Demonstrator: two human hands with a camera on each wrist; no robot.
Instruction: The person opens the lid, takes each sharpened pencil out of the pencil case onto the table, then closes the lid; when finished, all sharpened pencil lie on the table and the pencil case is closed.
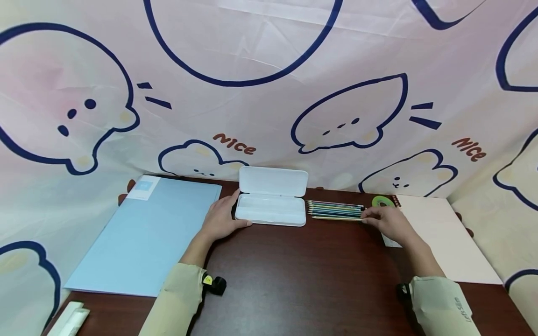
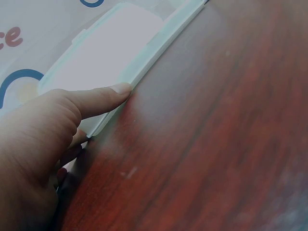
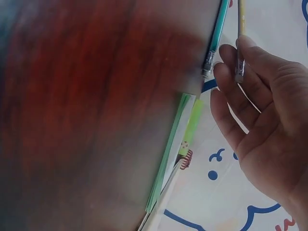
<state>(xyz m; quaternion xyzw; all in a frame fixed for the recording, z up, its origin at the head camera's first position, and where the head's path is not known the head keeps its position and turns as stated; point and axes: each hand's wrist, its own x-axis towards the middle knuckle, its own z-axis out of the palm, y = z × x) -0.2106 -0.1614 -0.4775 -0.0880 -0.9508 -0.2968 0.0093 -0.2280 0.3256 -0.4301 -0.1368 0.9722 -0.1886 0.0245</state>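
In the head view, a white pencil case (image 1: 271, 223) lies with its lid (image 1: 273, 181) raised at the back of the table. My left hand (image 1: 220, 218) grips its left end; the left wrist view has the thumb (image 2: 108, 98) on the front edge and the other fingers partly hidden round the side. To the case's right, several pencils (image 1: 334, 210) lie in a row. My right hand (image 1: 388, 223) pinches the eraser end of a yellow pencil (image 3: 242, 21) between thumb and forefinger. Beside it, a teal pencil (image 3: 219, 31) shows in the right wrist view.
A large light-blue folder (image 1: 147, 238) covers the table's left side. On the right lies a spiral-bound pad (image 1: 445, 238), with a lime-green ring (image 1: 381, 201) at its corner. White wrapped pieces (image 1: 70, 319) sit at the front left. A printed cloth (image 1: 269, 116) hangs behind the table.
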